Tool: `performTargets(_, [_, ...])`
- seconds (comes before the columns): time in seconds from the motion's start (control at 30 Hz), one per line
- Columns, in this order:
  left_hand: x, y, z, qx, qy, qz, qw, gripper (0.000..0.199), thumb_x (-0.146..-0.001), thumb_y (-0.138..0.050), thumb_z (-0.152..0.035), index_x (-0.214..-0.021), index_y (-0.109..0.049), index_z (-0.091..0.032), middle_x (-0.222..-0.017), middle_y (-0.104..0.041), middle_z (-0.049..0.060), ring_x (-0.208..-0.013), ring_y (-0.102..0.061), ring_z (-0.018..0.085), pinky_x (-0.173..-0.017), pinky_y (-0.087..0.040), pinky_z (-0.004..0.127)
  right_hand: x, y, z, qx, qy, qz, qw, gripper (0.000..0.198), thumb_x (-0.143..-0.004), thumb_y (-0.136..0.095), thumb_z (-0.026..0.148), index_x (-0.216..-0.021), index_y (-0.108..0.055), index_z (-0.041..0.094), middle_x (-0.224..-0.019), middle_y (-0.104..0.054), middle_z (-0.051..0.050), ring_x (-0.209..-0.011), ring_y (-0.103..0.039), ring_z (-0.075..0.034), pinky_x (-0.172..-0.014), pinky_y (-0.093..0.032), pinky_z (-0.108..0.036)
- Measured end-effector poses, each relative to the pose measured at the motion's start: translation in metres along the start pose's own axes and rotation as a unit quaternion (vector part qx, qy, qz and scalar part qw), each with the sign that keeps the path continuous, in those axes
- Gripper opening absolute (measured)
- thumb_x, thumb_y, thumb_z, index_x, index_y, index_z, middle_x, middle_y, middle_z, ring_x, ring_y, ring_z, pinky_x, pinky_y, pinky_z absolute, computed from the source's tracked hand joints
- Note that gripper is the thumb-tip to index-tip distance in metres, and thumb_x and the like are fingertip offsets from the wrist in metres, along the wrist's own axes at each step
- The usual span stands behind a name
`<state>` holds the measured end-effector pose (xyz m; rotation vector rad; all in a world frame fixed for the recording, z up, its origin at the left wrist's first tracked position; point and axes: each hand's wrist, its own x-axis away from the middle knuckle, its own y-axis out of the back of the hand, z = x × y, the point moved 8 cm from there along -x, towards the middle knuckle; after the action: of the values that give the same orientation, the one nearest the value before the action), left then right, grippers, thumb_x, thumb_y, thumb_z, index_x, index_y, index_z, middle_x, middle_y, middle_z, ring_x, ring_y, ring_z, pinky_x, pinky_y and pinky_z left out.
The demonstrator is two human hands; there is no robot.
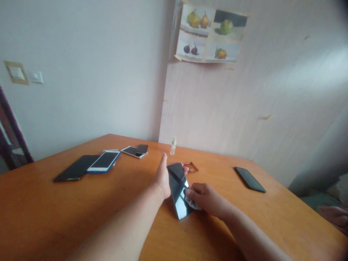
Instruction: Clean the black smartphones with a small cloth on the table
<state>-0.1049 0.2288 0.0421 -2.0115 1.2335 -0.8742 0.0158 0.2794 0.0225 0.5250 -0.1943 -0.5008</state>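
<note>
A dark smartphone (177, 188) with a glossy, reflecting screen is held up over the table at the centre of the view. My left hand (163, 181) grips it from behind and along its left side, thumb pointing up and fingertips showing past the far right edge. At the phone's lower right side, my right hand (205, 197) pinches a crumpled pale cloth or wipe (193, 203) against the screen. Just beyond the phone lies a thin brown rectangular frame (193, 167), perhaps a phone case, partly hidden by my fingers.
On the left of the orange-brown table (130, 203) lie a black tablet-like device (77, 168), a white phone in a blue case (104, 162) and stacked phones (133, 151). A clear pump bottle (173, 146) stands near the wall. Another dark phone (249, 179) lies at right.
</note>
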Motion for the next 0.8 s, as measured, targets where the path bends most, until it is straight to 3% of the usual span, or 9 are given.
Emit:
performTargets(0.13, [0.0003, -0.0011, 0.0012, 0.014, -0.001, 0.0, 1.0, 0.066, -0.08, -0.047, -0.073, -0.087, -0.065, -0.01, -0.073, -0.072, 0.016, -0.066, -0.07, 0.026, -0.057, -0.053, 0.033, 0.0019, -0.0018, 0.001, 0.008, 0.007, 0.007, 1.0, 0.049, -0.073, -0.067, 0.064, -0.078, -0.055, 0.016, -0.064, -0.051, 0.003, -0.055, -0.041, -0.009, -0.05, -0.033, -0.021])
performTargets(0.3, [-0.0017, 0.0001, 0.0017, -0.013, -0.016, 0.001, 1.0, 0.067, -0.076, -0.048, -0.076, -0.083, -0.064, -0.012, -0.076, -0.073, 0.017, -0.064, -0.069, 0.026, -0.055, -0.052, 0.034, 0.002, 0.0003, 0.0049, 0.007, 0.012, -0.011, 1.0, 0.052, -0.084, -0.049, 0.068, -0.072, -0.054, 0.017, -0.061, -0.048, 0.002, -0.054, -0.04, -0.009, -0.051, -0.032, -0.022])
performTargets(0.47, [-0.0004, 0.001, 0.0031, -0.022, -0.019, -0.009, 1.0, 0.069, -0.074, -0.049, -0.078, -0.085, -0.064, -0.012, -0.074, -0.072, 0.015, -0.063, -0.068, 0.025, -0.054, -0.05, 0.033, 0.0034, -0.0015, 0.0043, 0.024, -0.014, -0.006, 1.0, 0.053, -0.07, -0.066, 0.068, -0.077, -0.059, 0.016, -0.063, -0.053, 0.001, -0.056, -0.043, -0.01, -0.051, -0.033, -0.022])
performTargets(0.63, [0.0015, 0.0001, 0.0047, -0.024, -0.017, -0.016, 0.999, 0.068, -0.073, -0.05, -0.078, -0.085, -0.064, -0.012, -0.072, -0.072, 0.014, -0.059, -0.067, 0.025, -0.053, -0.05, 0.034, 0.003, -0.0023, 0.0068, -0.009, 0.003, 0.0, 1.0, 0.055, -0.082, -0.051, 0.069, -0.075, -0.059, 0.015, -0.062, -0.052, 0.001, -0.055, -0.042, -0.01, -0.052, -0.034, -0.023])
performTargets(0.8, [0.005, -0.0033, 0.0064, -0.012, -0.027, -0.026, 0.999, 0.066, -0.076, -0.048, -0.076, -0.085, -0.064, -0.013, -0.069, -0.071, 0.012, -0.055, -0.065, 0.023, -0.051, -0.048, 0.032, 0.003, -0.0042, 0.0098, -0.029, -0.014, -0.005, 0.999, 0.053, -0.07, -0.069, 0.066, -0.079, -0.058, 0.015, -0.067, -0.055, 0.0, -0.058, -0.045, -0.011, -0.053, -0.035, -0.023])
